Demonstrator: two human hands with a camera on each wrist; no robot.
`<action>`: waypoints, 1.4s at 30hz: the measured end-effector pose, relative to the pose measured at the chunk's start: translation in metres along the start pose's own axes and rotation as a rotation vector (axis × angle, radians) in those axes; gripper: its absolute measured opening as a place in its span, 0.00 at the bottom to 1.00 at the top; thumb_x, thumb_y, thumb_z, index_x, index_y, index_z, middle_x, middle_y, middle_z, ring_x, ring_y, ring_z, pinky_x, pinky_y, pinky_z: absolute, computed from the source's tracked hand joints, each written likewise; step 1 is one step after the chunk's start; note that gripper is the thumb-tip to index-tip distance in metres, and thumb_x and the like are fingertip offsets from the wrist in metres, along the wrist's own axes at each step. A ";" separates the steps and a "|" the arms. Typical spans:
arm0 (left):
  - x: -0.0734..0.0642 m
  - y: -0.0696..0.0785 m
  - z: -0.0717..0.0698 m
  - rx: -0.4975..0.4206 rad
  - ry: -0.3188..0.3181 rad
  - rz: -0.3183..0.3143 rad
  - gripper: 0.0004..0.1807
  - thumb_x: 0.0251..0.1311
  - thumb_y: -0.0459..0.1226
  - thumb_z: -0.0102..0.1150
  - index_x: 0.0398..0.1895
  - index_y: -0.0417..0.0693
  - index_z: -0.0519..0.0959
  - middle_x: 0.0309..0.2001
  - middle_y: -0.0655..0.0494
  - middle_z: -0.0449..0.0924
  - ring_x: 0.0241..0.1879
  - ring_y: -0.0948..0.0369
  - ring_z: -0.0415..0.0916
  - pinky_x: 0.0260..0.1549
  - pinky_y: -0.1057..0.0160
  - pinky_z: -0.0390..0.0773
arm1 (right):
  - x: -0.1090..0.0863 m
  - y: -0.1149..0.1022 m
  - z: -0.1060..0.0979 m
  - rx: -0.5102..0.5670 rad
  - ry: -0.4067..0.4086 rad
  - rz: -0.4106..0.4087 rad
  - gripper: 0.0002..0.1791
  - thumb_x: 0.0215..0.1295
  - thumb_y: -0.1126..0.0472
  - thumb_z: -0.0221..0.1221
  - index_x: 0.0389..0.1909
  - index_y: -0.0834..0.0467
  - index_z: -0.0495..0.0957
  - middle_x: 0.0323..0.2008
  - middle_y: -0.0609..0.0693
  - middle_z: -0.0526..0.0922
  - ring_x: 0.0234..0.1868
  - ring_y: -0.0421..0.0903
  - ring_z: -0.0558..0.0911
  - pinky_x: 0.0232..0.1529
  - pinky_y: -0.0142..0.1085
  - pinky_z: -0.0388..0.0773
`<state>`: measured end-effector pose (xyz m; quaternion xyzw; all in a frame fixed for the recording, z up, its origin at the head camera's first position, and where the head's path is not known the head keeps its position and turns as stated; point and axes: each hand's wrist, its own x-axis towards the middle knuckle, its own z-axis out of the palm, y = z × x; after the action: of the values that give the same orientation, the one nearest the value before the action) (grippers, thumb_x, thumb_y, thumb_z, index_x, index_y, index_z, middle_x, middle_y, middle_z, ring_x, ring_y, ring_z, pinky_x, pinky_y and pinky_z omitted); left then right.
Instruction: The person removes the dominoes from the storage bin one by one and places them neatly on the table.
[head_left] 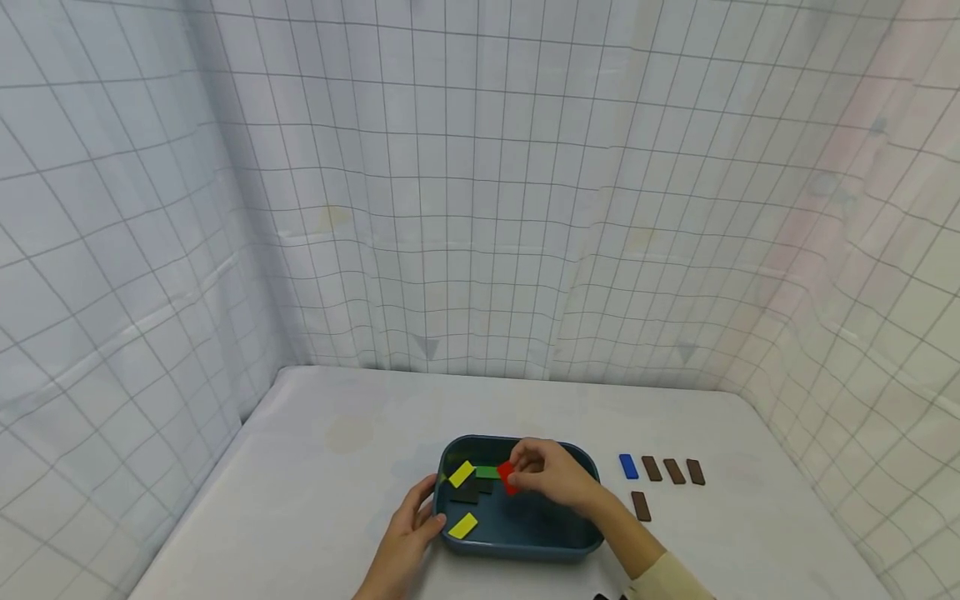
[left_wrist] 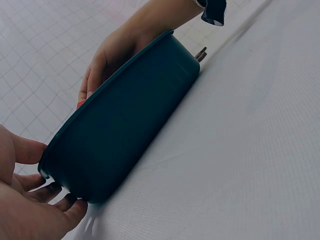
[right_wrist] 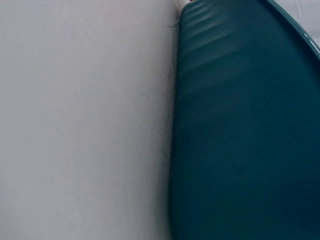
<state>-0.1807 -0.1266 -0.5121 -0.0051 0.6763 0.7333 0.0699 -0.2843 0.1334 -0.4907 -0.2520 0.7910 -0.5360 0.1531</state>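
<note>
A dark teal plastic tub (head_left: 517, 550) stands on the white table. At its left end my left hand (head_left: 408, 527) holds it, thumb at the rim and fingers against the outer wall, as the left wrist view shows too. My right hand (head_left: 551, 477) reaches over the tub and pinches a red rectangular tile (head_left: 507, 477) between thumb and fingers. Inside the tub lie a yellow tile (head_left: 462, 474), a second yellow tile (head_left: 463, 526), a green tile (head_left: 487, 472) and black tiles (head_left: 465, 493). The right wrist view shows only the tub's outer wall (right_wrist: 245, 125) and tabletop; the hand is hidden there.
Right of the tub, a blue tile (head_left: 628, 467) and several brown tiles (head_left: 674, 472) lie in a row on the table. Another brown tile (head_left: 641, 506) lies nearer. White grid-patterned curtains (head_left: 487, 208) enclose the table at the back and sides.
</note>
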 end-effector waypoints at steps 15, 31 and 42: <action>0.004 -0.003 -0.001 0.020 0.000 -0.002 0.33 0.76 0.25 0.47 0.80 0.33 0.51 0.79 0.30 0.45 0.75 0.34 0.52 0.67 0.42 0.67 | -0.034 -0.001 -0.025 0.115 0.195 0.026 0.12 0.69 0.61 0.67 0.47 0.63 0.78 0.41 0.55 0.84 0.40 0.52 0.83 0.45 0.44 0.86; 0.005 -0.001 -0.002 0.054 0.036 -0.019 0.33 0.75 0.25 0.48 0.80 0.34 0.52 0.79 0.30 0.47 0.75 0.34 0.53 0.67 0.41 0.67 | -0.085 0.010 -0.053 0.214 0.394 0.074 0.18 0.69 0.63 0.67 0.51 0.70 0.76 0.41 0.61 0.82 0.42 0.52 0.85 0.47 0.38 0.85; 0.006 0.000 -0.001 0.048 0.036 -0.035 0.33 0.75 0.25 0.48 0.80 0.34 0.51 0.79 0.31 0.46 0.76 0.34 0.51 0.68 0.39 0.64 | -0.114 0.034 -0.069 0.255 0.595 0.199 0.16 0.68 0.64 0.67 0.51 0.67 0.78 0.42 0.59 0.81 0.43 0.52 0.82 0.45 0.38 0.86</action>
<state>-0.1865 -0.1266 -0.5130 -0.0285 0.6945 0.7154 0.0705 -0.2336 0.2613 -0.4993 0.0148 0.7483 -0.6632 -0.0025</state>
